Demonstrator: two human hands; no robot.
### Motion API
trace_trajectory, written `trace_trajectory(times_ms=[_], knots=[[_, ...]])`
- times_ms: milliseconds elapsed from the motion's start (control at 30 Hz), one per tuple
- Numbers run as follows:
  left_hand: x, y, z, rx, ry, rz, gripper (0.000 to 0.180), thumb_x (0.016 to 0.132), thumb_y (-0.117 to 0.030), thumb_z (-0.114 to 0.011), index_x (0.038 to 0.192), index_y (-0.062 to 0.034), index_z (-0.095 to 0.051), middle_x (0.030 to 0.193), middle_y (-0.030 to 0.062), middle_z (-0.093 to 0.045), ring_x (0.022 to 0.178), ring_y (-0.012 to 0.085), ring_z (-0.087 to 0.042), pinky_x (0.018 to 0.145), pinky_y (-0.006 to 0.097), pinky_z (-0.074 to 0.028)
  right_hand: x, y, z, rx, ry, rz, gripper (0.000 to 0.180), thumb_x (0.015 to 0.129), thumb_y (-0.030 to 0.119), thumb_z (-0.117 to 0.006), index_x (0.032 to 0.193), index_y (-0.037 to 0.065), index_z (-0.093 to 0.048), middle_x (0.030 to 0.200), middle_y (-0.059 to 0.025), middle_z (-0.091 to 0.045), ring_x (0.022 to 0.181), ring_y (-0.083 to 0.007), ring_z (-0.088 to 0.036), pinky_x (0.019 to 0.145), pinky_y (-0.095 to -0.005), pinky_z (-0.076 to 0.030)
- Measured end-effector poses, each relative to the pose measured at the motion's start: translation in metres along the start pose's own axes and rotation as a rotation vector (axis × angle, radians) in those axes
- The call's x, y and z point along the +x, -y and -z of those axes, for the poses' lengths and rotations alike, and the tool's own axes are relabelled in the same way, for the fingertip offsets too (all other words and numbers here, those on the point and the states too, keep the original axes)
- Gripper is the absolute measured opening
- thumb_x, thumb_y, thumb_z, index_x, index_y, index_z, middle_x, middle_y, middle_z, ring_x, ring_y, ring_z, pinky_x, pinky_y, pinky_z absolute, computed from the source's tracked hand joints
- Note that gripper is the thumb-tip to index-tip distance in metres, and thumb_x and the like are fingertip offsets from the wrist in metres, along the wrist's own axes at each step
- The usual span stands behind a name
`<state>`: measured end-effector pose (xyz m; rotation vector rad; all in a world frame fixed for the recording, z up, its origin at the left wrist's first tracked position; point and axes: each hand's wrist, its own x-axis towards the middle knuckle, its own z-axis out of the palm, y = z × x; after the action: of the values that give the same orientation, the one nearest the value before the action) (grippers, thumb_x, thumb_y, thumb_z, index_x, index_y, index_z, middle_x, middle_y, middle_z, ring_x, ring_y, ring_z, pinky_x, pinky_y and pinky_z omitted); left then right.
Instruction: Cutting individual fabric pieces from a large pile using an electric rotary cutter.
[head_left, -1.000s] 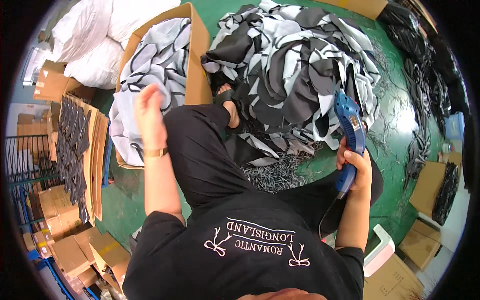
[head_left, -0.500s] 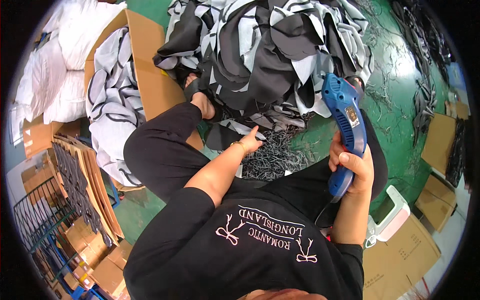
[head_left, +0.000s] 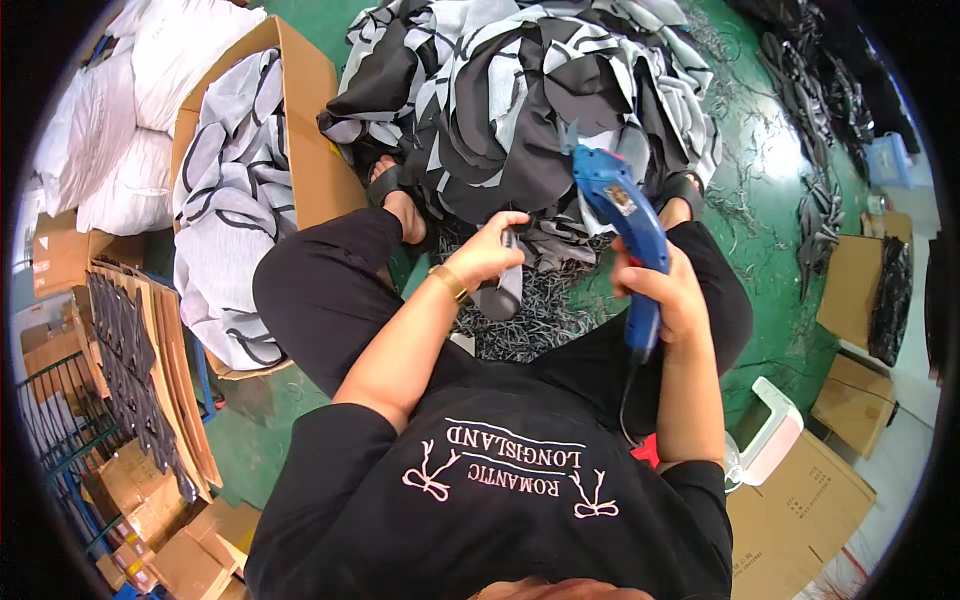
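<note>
My right hand (head_left: 672,285) is wrapped round the handle of a blue pair of electric scissors (head_left: 622,205). Its blade end points up and left over the large heap of black and grey-white fabric pieces (head_left: 490,95), and a dark cord trails from the bottom. In my left hand (head_left: 485,258) a small black-and-grey fabric piece (head_left: 500,302) is pinched, its rounded end hanging down. Beneath it, between my legs, lies a pile of thin fabric strips (head_left: 535,325). The tool and the held piece are apart.
On the left stands an open cardboard box (head_left: 318,130) stuffed with grey-white fabric (head_left: 225,220); white sacks (head_left: 130,180) are behind it. Flattened cardboard (head_left: 800,510) and a white-and-pink device (head_left: 770,435) lie on the right. Dark strips (head_left: 820,190) litter the green floor.
My left hand has risen from the strip pile and now holds a fabric piece. The electric scissors have moved left, tilting further toward the heap.
</note>
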<state>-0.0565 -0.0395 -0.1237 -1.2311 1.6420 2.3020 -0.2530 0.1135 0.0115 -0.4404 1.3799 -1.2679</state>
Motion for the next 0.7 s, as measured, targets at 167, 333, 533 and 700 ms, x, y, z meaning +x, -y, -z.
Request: trace_trajectory(times_ms=[167,333,533,700], knots=[[-0.088,-0.063,-0.016,-0.153,0.502,-0.394,0.07,0.069,0.005,-0.058,0.135,-0.0034,-0.036,0.123,0.0067,-0.051,0.111,0.0114,-0.05,0.094,0.025,-0.039,-0.013,-0.009,-0.028,-0.343,0.027,0.131,0.064,0.06,0.011,-0.08,0.118,-0.001,-0.053,0.103,-0.0042,-0.06,0.092,-0.012,-0.055,0.083,-0.0262,-0.044],[-0.123,-0.064,-0.013,-0.361,0.477,-0.375,0.064,0.083,-0.013,-0.064,0.138,-0.0002,-0.033,0.118,0.007,-0.056,0.106,0.0123,-0.055,0.091,0.025,-0.043,-0.019,-0.012,-0.047,-0.265,0.144,0.206,0.064,0.059,0.014,-0.08,0.115,-0.001,-0.055,0.096,-0.0026,-0.058,0.088,-0.0128,-0.054,0.081,-0.0262,-0.043],[-0.144,-0.015,-0.021,-0.501,0.761,-0.49,0.087,0.078,-0.034,-0.075,0.14,0.0032,-0.027,0.132,0.0084,-0.047,0.115,0.0112,-0.048,0.096,0.027,-0.04,-0.018,-0.024,-0.031,0.044,-0.112,0.073,0.038,0.067,0.01,-0.072,0.102,0.003,-0.06,0.078,0.0024,-0.053,0.068,-0.0091,-0.05,0.061,-0.0249,-0.04],[-0.167,-0.01,-0.021,-0.102,0.741,-0.207,0.028,0.085,-0.011,-0.068,0.11,-0.0011,-0.061,0.095,-0.0007,-0.065,0.086,0.0067,-0.059,0.076,0.022,-0.048,-0.014,-0.029,-0.015,0.153,-0.124,0.138,0.039,0.069,0.009,-0.07,0.106,-0.001,-0.059,0.088,-0.0039,-0.061,0.077,-0.0137,-0.058,0.071,-0.0273,-0.047]])
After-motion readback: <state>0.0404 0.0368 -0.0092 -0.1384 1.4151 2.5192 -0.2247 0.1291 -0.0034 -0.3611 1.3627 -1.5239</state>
